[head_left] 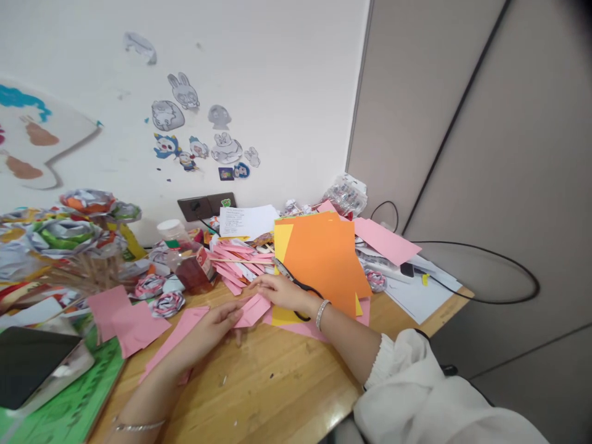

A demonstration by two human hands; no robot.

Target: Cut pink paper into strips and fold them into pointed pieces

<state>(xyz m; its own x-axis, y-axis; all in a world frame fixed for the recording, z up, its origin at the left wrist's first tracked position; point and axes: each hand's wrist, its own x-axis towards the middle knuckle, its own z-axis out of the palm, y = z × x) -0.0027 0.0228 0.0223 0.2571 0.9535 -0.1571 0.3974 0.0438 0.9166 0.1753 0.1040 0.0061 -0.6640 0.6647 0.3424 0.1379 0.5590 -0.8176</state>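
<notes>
Between both hands is a small folded piece of pink paper [253,310], just above the table. My left hand [221,324] has its fingers closed on the paper's left edge. From the far side, my right hand [277,290] pinches its upper right part. Black-handled scissors [303,285] lie partly beneath my right wrist, on a stack of orange paper [319,253] and yellow sheets. A long strip of pink paper [182,330] lies beside my left forearm. Behind the hands is a pile of cut pink strips [235,259].
Paper flowers on sticks [69,240] stand at the left, near a jar with red contents [189,265]. A black tablet or phone [34,364] rests at the left on a green book [92,382]. White sheets and a cable [485,246] are at the right.
</notes>
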